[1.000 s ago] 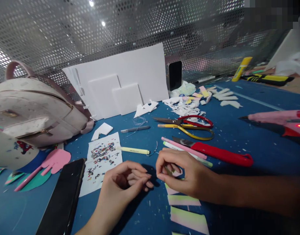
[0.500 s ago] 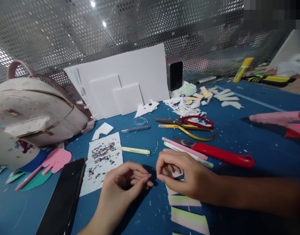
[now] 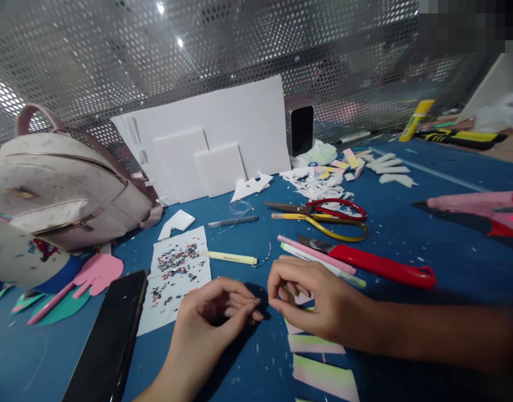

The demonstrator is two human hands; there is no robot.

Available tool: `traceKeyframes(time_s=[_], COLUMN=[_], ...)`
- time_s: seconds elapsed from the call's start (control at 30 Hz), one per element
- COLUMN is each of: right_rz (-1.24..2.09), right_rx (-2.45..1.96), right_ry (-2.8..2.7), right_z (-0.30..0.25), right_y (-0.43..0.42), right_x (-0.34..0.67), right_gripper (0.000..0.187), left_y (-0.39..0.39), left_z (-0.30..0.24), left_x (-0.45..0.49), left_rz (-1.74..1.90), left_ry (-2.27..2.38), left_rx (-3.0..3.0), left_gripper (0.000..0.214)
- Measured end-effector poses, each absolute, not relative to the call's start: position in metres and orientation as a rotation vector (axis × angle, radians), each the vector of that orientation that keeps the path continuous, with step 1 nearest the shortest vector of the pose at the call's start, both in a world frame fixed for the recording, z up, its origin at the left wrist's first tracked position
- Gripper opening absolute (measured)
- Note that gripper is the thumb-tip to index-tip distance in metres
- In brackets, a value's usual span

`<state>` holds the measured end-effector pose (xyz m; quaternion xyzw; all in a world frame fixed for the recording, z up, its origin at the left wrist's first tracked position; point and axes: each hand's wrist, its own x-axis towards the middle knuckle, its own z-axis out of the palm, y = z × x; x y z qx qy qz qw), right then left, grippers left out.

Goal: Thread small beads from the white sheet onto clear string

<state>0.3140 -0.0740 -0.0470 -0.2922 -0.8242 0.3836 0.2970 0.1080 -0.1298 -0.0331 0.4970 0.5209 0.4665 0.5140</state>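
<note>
My left hand (image 3: 214,315) is above the blue table, thumb and index fingertips pinched together. Facing it across a small gap, my right hand (image 3: 319,301) pinches too, other fingers curled. Whatever is in either pinch is too fine to make out. Left of my left hand, small multicoloured beads (image 3: 176,259) lie scattered on a creased white paper (image 3: 150,324). A pale yellow marker (image 3: 233,258) rests with its tip on that paper. By its other end curves a thin thread with tiny beads (image 3: 268,255). Pink-and-green paper strips (image 3: 323,377) lie below my right hand.
Scissors (image 3: 340,215), a red-handled cutter (image 3: 382,265) and pens (image 3: 323,254) lie beyond my right hand. At far right is a pink glue gun (image 3: 474,201). A black phone (image 3: 108,335) and backpack (image 3: 72,190) are left. White boards (image 3: 248,123) stand behind.
Both hands hold nearly the same pinched pose. The whole view has shifted very slightly; nothing on the table has visibly moved.
</note>
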Motion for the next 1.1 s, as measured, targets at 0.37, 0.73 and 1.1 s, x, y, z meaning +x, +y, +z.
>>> traceKeyframes(time_s=[0.37,0.73,1.1], right_rz=[1.015,0.991,1.004], right_rx=[-0.761,-0.699,-0.672], right_ry=[-2.205,-2.223,-2.195], right_z=[-0.0453,-0.0501,-0.0493], right_y=[-0.0757,-0.0739,-0.0737], right_x=[0.3139,0.3137,0.3138], right_gripper=[0.011,0.008,0.006], left_y=[-0.129,-0.1271,-0.1283], left_z=[-0.0339,-0.0327,-0.0397], left_x=[0.1059,0.1092,0.1026], left_rz=[1.069,1.081,1.031], left_ry=[1.263,1.208,1.212], left_rx=[1.258,1.344,1.334], left_gripper=[0.002,0.003,0.008])
